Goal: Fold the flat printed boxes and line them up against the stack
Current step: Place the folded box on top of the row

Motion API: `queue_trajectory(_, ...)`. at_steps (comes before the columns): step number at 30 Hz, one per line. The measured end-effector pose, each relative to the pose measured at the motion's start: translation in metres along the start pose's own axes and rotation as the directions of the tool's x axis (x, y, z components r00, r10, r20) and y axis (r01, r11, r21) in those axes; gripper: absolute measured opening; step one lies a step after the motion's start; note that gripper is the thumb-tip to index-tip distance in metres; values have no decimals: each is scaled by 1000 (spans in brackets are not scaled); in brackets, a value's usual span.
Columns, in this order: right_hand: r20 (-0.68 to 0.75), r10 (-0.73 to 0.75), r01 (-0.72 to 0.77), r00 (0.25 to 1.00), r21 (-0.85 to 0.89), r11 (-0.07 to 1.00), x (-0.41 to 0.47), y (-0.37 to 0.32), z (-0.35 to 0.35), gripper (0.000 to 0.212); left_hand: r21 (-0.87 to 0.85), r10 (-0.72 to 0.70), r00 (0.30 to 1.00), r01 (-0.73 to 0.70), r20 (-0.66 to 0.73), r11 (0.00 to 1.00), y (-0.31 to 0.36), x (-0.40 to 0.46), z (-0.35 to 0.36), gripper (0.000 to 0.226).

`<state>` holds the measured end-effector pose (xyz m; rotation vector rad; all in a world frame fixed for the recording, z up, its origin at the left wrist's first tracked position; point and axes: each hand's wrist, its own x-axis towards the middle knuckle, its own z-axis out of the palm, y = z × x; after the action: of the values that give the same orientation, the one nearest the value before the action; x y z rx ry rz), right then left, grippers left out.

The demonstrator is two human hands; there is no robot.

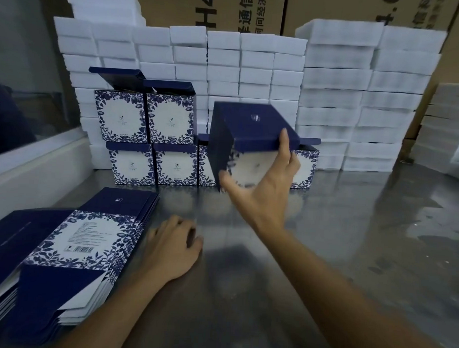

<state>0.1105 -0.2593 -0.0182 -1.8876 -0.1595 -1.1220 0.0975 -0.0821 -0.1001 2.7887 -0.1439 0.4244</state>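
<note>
One folded cardboard box point(247, 137), navy, blurry, is being pinched by right grip point(264, 186); left grip point(174, 246) is resting loosely curled on glossy steel bench point(352, 231) beside flat boxes point(70, 245).

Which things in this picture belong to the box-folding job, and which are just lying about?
Job:
- folded blue floral-print cardboard box, in the right hand
- pile of flat printed boxes
- lined-up folded boxes
- stack of white foam blocks

Lying about:
- brown corrugated cartons
- left hand, idle

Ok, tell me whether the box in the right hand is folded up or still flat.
Folded up. The box shows a navy top and a printed front at an angle, forming a cube. The right hand grips it, tilted, above the table.
</note>
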Motion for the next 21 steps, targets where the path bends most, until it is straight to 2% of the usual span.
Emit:
queue_trajectory(3,-17,-17,16,1000,-22,1000,34,-11,18,118,5,0,1000,0,-30,1000,-2,0,3,29)
queue_trajectory(7,57,-21,28,998,-139,990,70,-16,44,119,-19,-11,1000,10,-28,1000,0,0,2,24)
queue_trajectory(13,87,67,-45,994,-230,972,87,-11,87,114,-7,-1,1000,1,-21,1000,0,-1,0,26)
queue_trajectory(18,225,95,-9,970,-355,935,86,2,114,93,-1,-15,1000,15,-24,1000,-2,1,0,27)
queue_trajectory(21,283,58,80,957,-453,888,83,12,121,81,-3,-15,1000,15,-18,1000,-2,1,0,27)
